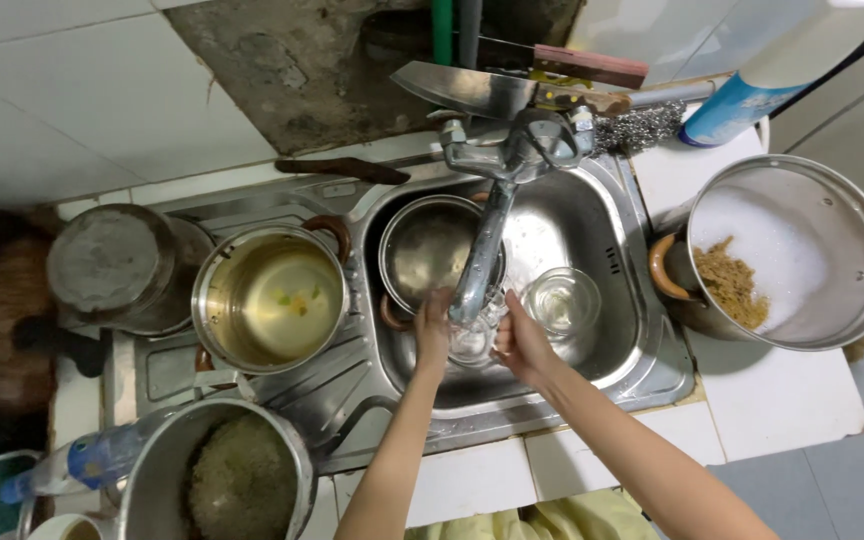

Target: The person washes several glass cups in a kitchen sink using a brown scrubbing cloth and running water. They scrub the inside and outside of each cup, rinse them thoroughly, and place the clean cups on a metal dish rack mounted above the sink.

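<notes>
Kitchen sink count: pots, glasses, hands, bottles

Five pots [270, 300], one with its lid on; two clear glasses [562, 300]; two hands [520, 340]; two bottles [82, 462]; one tap [487, 240]; one knife [512, 85].

Soft, even overhead light, fairly bright. Glare streaks the sink [592, 215] steel and the pot [802, 250] rim at right. The left edge falls into deep shadow. Wide-angle bending curves the edges; corners look slightly soft.

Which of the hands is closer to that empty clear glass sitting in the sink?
Right. The right hand is just beside the empty glass; the left hand is farther off, beyond the tap.
</notes>
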